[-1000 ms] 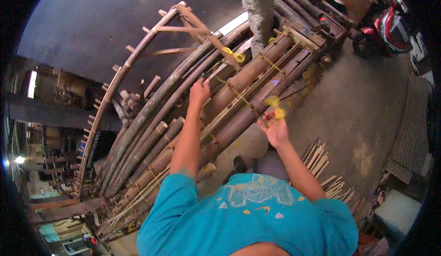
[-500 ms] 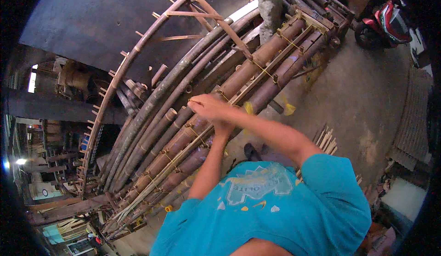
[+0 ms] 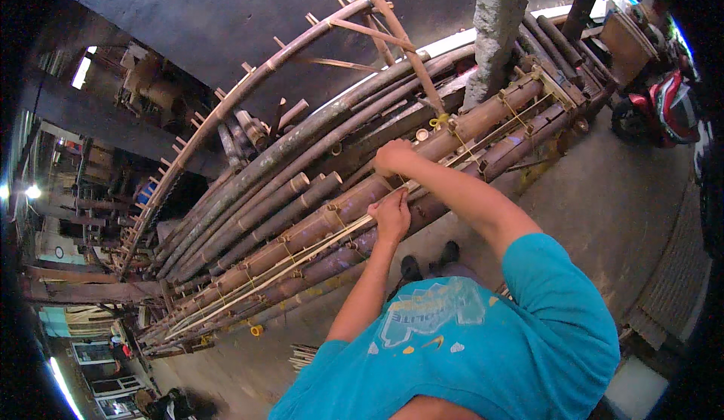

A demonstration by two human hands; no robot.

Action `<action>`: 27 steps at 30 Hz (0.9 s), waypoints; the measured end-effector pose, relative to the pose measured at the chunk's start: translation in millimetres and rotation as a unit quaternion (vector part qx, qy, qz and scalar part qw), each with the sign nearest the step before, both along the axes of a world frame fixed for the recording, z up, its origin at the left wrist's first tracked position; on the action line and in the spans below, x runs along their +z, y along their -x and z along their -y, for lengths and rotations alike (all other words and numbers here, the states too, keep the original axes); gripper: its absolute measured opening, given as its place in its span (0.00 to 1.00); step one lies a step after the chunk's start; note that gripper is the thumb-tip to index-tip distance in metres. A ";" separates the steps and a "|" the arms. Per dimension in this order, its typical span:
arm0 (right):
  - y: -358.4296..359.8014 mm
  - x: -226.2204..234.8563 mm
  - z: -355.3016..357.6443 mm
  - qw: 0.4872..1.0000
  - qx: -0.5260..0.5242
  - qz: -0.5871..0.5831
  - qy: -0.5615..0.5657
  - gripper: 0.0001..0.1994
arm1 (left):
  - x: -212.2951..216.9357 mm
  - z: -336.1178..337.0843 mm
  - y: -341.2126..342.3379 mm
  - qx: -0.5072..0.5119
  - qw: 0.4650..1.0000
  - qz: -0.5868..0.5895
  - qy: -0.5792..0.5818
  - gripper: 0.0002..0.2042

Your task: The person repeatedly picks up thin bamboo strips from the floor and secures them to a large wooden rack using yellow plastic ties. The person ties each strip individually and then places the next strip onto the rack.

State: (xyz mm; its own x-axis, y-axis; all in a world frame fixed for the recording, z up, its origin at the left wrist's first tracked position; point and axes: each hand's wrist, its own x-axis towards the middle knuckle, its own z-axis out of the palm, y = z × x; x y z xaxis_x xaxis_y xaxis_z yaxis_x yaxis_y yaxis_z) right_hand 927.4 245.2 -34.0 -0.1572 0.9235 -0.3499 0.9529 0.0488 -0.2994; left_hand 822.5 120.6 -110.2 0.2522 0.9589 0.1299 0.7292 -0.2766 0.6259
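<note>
Two long brown bamboo poles (image 3: 343,206) run side by side diagonally, tied across at intervals with thin yellow cord (image 3: 461,142). Between them lie pale, narrow bamboo strips (image 3: 317,248). My left hand (image 3: 391,215) is closed around these strips near the middle of their length, fingertips pointing up. Beyond it, my right hand (image 3: 397,157) rests at the farther pole, its fingers curled in. Whatever it grips is hidden beneath the fingers. A small yellow tie (image 3: 439,121) sits on the farther pole, right of that hand.
Behind the poles lie several loose bamboo lengths (image 3: 260,210) and a curved, pegged bamboo frame (image 3: 204,130). A rough concrete post (image 3: 498,32) stands at the back. A red motorbike (image 3: 667,111) is parked far right. Cut sticks (image 3: 303,356) lie on the floor (image 3: 256,378).
My hands, crossed close together earlier, have come apart and shifted right along the poles. My left hand now shows plainly at the strips. The whole view has swung, moving the scene rightward.
</note>
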 end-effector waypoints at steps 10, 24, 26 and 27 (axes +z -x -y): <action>-49.2 59.2 9.1 0.996 0.037 0.065 -0.041 0.14 | 11.2 4.5 -13.8 0.005 0.999 -0.027 -0.037 0.10; -49.6 -108.3 256.2 0.879 0.076 -0.418 0.217 0.22 | 15.3 -5.4 -17.9 -0.005 0.996 -0.060 -0.068 0.09; -53.1 -128.4 258.8 0.887 -0.005 -0.400 0.229 0.22 | 40.3 -8.5 -18.2 -0.028 0.995 -0.092 0.018 0.09; -43.3 -127.9 255.1 0.878 -0.026 -0.423 0.222 0.22 | 39.7 -17.0 -12.6 -0.046 0.991 0.125 -0.008 0.11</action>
State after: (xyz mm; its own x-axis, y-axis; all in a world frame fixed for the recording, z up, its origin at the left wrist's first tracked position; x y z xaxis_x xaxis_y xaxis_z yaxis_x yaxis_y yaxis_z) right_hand 970.7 -9.9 -161.9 -0.4953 0.7399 -0.4552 0.3778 -0.2885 -0.8798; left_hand 835.1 137.6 -70.5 0.2960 0.9307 0.2150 0.5226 -0.3462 0.7791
